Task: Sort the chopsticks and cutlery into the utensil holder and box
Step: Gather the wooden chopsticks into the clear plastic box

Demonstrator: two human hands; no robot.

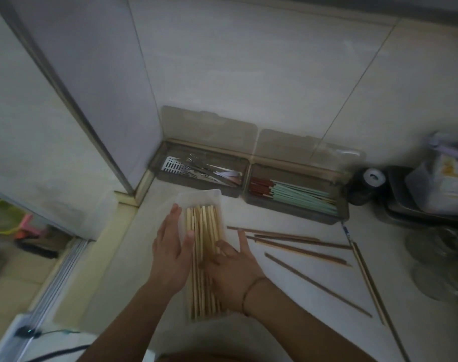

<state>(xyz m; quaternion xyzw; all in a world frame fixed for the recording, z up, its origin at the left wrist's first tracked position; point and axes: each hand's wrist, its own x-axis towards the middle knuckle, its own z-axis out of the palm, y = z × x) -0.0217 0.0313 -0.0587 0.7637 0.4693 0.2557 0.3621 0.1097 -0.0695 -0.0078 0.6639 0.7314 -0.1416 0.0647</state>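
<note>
A long clear plastic box (pixel 196 198) lies on the counter, filled with several pale bamboo chopsticks (pixel 205 226). My left hand (pixel 170 254) rests flat against the box's left wall, its thumb touching the chopsticks. My right hand (pixel 233 270) lies on top of the chopsticks with fingers spread, the index finger stretched out past the box's right side. Several dark wooden chopsticks (pixel 301 248) lie loose on the counter to the right. At the back stand two open grey boxes: the left box (pixel 154 168) holds metal cutlery (pixel 201 169), the right box (pixel 295 211) holds red and green chopsticks (pixel 298 195).
A white wall panel (pixel 97 105) and the tiled corner close off the left and back. A dark jar (pixel 366 184) and a tray with plastic containers (pixel 431 194) crowd the right edge. Glassware (pixel 441 259) stands at the right. The counter's front left edge drops to a sliding-door rail.
</note>
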